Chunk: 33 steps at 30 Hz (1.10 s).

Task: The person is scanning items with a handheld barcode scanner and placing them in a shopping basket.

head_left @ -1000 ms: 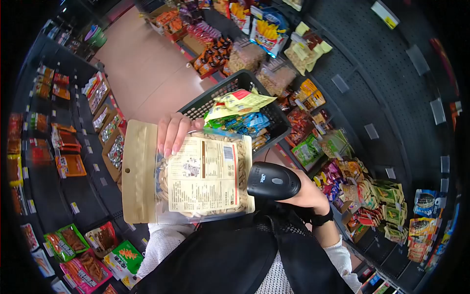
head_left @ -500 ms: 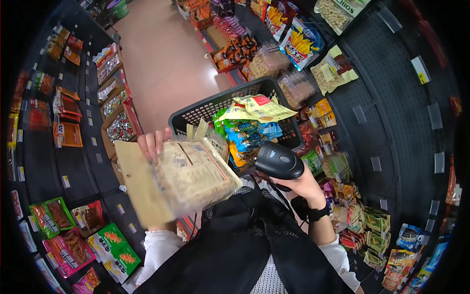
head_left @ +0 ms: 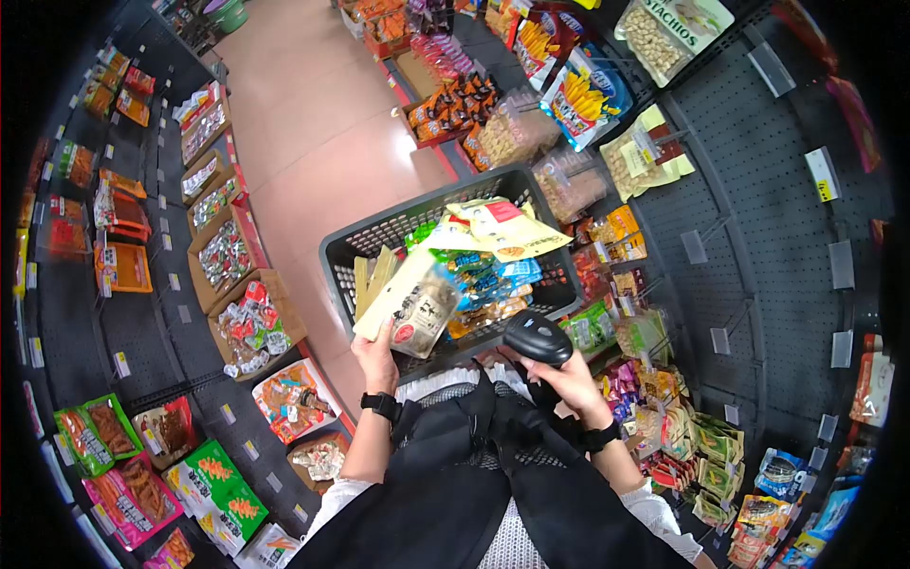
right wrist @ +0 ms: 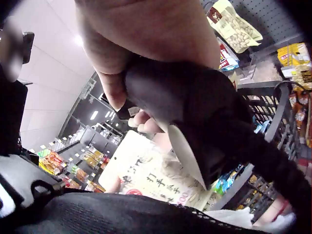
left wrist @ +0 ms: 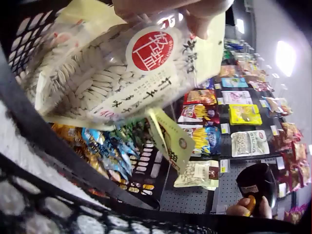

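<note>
My left hand (head_left: 376, 360) grips a bag of pale seeds (head_left: 424, 313) by its cream top edge. In the head view the bag is tilted over the near left part of a black basket (head_left: 332, 284). Through its clear front, the left wrist view shows the long seeds (left wrist: 97, 83) and a round red seal. My right hand (head_left: 573, 384) holds a black barcode scanner (head_left: 537, 339) just beyond the basket's near right corner. Inside the basket lie a pale yellow packet (head_left: 502, 228), blue packets (head_left: 517, 273) and tan bag tops (head_left: 377, 277).
Dark shelves with snack packets run along both sides. Boxes of small packets (head_left: 256, 327) line the left shelf, and a pistachio bag (head_left: 664, 43) stands at the upper right. Pink floor (head_left: 294, 123) stretches ahead between the shelves.
The seed bag has moved from in front of the body to over the basket and turned, its label side no longer facing up. The scanner has moved away from the bag, to the right.
</note>
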{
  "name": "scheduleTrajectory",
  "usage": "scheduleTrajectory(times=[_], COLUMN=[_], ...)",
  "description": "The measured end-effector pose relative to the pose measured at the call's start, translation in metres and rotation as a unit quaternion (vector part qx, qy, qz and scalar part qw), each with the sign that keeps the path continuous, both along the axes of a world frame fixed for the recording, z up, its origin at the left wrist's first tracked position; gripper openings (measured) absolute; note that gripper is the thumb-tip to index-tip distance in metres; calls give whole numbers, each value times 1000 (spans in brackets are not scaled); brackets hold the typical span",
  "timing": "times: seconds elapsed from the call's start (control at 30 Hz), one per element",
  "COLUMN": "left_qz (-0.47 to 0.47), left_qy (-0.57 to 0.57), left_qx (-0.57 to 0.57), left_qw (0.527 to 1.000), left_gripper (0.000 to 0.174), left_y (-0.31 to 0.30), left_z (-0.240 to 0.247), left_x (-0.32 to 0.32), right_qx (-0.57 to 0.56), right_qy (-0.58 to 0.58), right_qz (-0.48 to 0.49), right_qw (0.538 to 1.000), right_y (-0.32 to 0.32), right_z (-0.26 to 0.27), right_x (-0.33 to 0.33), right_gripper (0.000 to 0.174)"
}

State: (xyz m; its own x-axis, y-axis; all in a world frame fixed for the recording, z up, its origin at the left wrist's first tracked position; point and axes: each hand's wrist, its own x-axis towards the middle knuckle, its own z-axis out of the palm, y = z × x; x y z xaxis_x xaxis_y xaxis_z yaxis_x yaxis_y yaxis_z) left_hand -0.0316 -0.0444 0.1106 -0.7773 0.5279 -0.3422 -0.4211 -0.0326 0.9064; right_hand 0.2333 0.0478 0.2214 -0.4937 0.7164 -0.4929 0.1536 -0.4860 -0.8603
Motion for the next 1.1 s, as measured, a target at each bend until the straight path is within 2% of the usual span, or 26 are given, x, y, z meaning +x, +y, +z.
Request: scheduleTrajectory(times=[0.1,0.17,0.23,0.3,0.37,0.43,0.47,0.5,0.57,0.63,0.67,0.7,0.77,0.8,0.83,0.87,0.9,0.97,1.0,1.03,1.1], left_qz=[29,-2,-47,-94,-114,-119,-161,-167,-229,-332,-356,-380,-490,-489,-506,-522,-522,-542,-549,-534,-521], left_qy=[-28,-73,-25,-20,170,432,424,497,508,439,412,430,462,469,503,535,541,481,492,497,543], left_qx=[-63,-109,-152,-180,-253,-282,-268,-236,-156,-79,-59,-21,9,14,34,55,58,41,26,37,84], left_qw=[997,991,987,979,946,848,850,818,816,831,837,819,739,735,700,662,657,688,675,683,654], left_gripper=[28,28,21,22,35,49,56,52,40,27,21,22,21,21,20,19,19,15,12,12,16], left_y=[-8,-23,-37,-50,-62,-62,-52,-42,-31,-17,-14,-13,-13,-7,2,12,23,52,72,92,142], left_z=[-19,-26,-33,-37,-42,-16,17,42,60,95,100,99,109,111,113,114,113,107,111,112,93], left_x=[-6,-17,-21,-24,-24,-14,-8,-1,13,37,53,70,99,108,116,123,129,136,142,149,156], right_qx=[12,62,27,37,55,53,36,18,18,76,87,99,101,109,118,150,154,123,105,108,45], right_qy=[-23,-13,-33,-15,-24,-49,-73,-96,-67,-182,-189,-197,-178,-171,-163,-137,-132,-200,-182,-180,-183], right_qz=[-5,12,44,12,9,-24,-31,-36,-54,-12,-19,-26,-35,-52,-70,-130,-136,-187,-233,-235,-264], right_qw=[1000,998,998,999,998,997,996,995,996,980,978,975,978,978,977,971,970,954,949,949,946], right_y=[-5,-5,-4,-13,-14,-20,-21,-23,-32,-35,-37,-38,-38,-39,-41,-45,-50,-57,-59,-62,-69], right_z=[-15,-5,-2,-23,-15,-19,-17,-15,-34,-36,-32,-26,-24,-26,-31,-44,-49,-54,-40,-37,-38], right_x=[2,-2,4,14,16,21,24,28,41,52,58,64,80,90,100,109,120,146,154,166,188], right_gripper=[42,42,40,35,34,34,35,36,38,41,41,41,39,39,40,36,36,32,29,29,30])
